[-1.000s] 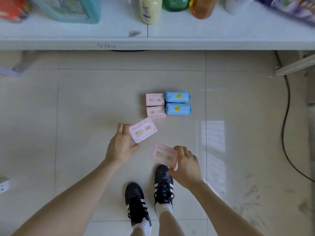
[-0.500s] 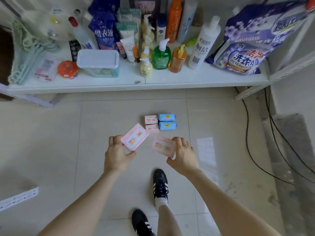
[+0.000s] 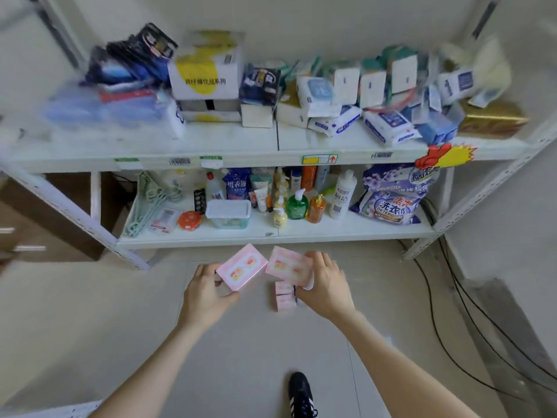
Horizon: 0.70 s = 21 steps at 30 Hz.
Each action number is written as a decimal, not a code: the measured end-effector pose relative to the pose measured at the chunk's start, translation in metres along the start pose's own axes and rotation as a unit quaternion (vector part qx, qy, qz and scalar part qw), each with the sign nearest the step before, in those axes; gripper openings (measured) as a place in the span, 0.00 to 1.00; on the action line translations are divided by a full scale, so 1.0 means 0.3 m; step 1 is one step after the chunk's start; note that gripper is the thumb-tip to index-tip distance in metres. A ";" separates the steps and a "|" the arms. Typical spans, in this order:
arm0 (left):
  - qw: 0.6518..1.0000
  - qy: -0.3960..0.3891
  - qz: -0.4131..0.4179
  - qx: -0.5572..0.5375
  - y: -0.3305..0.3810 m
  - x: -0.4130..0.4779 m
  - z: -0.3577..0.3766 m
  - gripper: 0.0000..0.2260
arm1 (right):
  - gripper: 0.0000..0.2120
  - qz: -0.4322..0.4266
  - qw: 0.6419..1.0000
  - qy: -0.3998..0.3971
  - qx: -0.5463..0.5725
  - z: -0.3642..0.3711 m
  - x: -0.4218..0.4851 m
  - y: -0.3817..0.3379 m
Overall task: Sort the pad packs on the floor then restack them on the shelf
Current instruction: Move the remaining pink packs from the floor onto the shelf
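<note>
Pad pack on the left (image 3: 242, 268) is pinched by my left hand (image 3: 205, 294) fingers, the right pack (image 3: 287, 265) by my right hand (image 3: 327, 289), both above the floor (image 3: 120, 327). I should lift them level onto the shelf (image 3: 226, 138) front edge.

Open floor out front, crowded shelves behind.
The left hand (image 3: 208, 292) gripping the left-hand pack (image 3: 242, 267) and the right hand (image 3: 325, 285) gripping the right-hand pack (image 3: 287, 267) hang over bare floor (image 3: 120, 312). Two floor packs (image 3: 283, 297) lie just beside the right hand, and cables (image 3: 446, 297) trail along the floor's right side. The upper shelf (image 3: 229, 140) is free only along its front edge, with boxes (image 3: 205, 73) and white packs (image 3: 334, 119) filling the back. Bottles (image 3: 298, 203), a lidded tub (image 3: 228, 214) and a detergent bag (image 3: 391, 200) crowd the lower shelf (image 3: 346, 227).
</note>
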<state>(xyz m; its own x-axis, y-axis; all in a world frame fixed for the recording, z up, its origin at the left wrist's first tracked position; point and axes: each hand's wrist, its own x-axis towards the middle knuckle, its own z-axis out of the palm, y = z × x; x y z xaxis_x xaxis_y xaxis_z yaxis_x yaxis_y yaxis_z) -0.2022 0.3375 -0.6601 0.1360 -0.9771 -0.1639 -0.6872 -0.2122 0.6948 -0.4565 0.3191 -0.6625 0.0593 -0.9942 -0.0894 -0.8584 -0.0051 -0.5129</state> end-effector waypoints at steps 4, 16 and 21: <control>0.998 0.033 0.044 -0.020 0.129 -0.035 -0.221 0.23 | 0.27 -0.044 0.997 0.031 0.048 -0.181 -0.007 -0.152; 0.978 0.133 0.163 -0.012 0.481 -0.099 -0.775 0.27 | 0.30 -0.164 0.974 0.108 0.111 -0.692 -0.023 -0.543; 0.966 0.166 0.198 -0.013 0.621 -0.123 -0.959 0.27 | 0.29 -0.211 0.958 0.156 0.120 -0.860 -0.009 -0.671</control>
<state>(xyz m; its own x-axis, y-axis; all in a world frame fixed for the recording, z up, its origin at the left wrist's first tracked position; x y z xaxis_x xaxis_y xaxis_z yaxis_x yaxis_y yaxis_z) -0.1299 0.3288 -0.3234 0.0908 -0.9327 0.3490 -0.7153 0.1828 0.6745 -0.4154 0.2953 -0.3387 0.1886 -0.8930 0.4086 -0.6478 -0.4258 -0.6317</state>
